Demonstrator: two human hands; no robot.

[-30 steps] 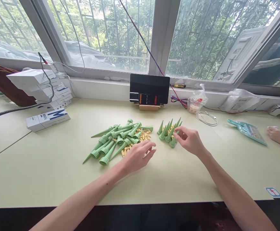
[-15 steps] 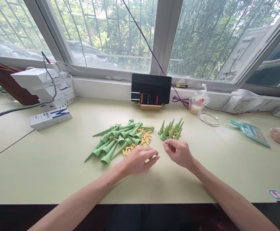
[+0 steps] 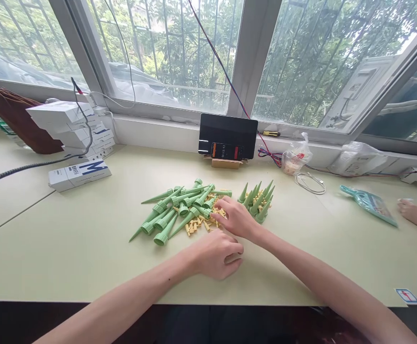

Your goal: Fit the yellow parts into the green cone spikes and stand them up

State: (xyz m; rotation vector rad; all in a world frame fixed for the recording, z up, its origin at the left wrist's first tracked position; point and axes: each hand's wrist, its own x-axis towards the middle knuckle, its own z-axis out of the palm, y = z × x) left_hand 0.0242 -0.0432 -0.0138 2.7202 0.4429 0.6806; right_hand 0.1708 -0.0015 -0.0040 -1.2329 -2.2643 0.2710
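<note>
My right hand [image 3: 237,219] reaches over the pile of small yellow plastic pieces [image 3: 194,226], thumb and fingers apart at its right edge. Just below it, my left hand [image 3: 218,253] hovers over or rests on the table with its fingers curled in; whatever they hold, if anything, is hidden. Green plastic spikes with ribbed, hollow caps [image 3: 165,235] lie heaped left of the yellow pieces. To the right, several green spikes [image 3: 256,203] stand cap down, points up, in a tight group with yellow pieces among them. My right forearm passes in front of this group.
A phone [image 3: 226,151] leans on a black screen [image 3: 228,129] by the window. White boxes [image 3: 80,175] are at left. A bagged cup [image 3: 296,155], a white cable [image 3: 310,183] and a teal dustpan [image 3: 369,205] lie at right, near another person's hand [image 3: 407,210].
My right hand has moved left from the standing spikes to the yellow pieces. My left hand has drawn slightly nearer to me, its fingers more curled. The view has shifted a little.
</note>
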